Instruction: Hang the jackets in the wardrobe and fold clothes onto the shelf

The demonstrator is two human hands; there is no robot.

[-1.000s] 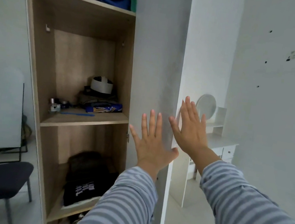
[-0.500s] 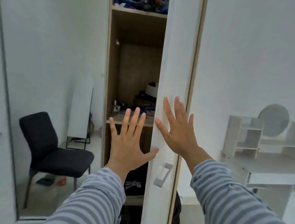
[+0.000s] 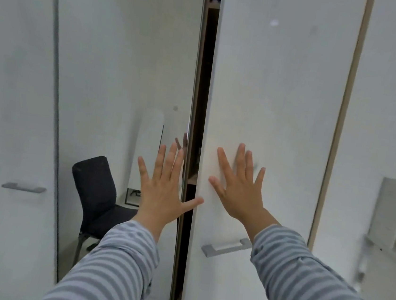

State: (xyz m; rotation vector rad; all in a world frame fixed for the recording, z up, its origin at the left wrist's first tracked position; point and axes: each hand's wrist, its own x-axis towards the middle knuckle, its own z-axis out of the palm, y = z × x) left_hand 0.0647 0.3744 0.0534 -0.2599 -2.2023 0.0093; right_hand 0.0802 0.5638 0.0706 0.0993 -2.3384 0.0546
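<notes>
The white wardrobe door (image 3: 280,85) stands almost closed, leaving a narrow dark gap (image 3: 200,100) through which only slivers of wooden shelves show. My right hand (image 3: 236,191) lies flat on this door with straight, spread fingers, above its grey handle (image 3: 225,248). My left hand (image 3: 165,193) is spread open in front of the mirrored panel (image 3: 128,55) left of the gap, its thumb reaching across the gap. Its fingertips are reflected in the mirror. No jackets or clothes are visible.
The mirror reflects a black chair (image 3: 96,192) and a white board leaning on a wall. Further left is another white door with a grey handle (image 3: 23,188). A white dressing table shelf (image 3: 392,214) stands at the right.
The wardrobe door has swung from wide open to nearly closed under my right hand. The shelves and their contents have disappeared behind it. My view has turned left to face the wardrobe front.
</notes>
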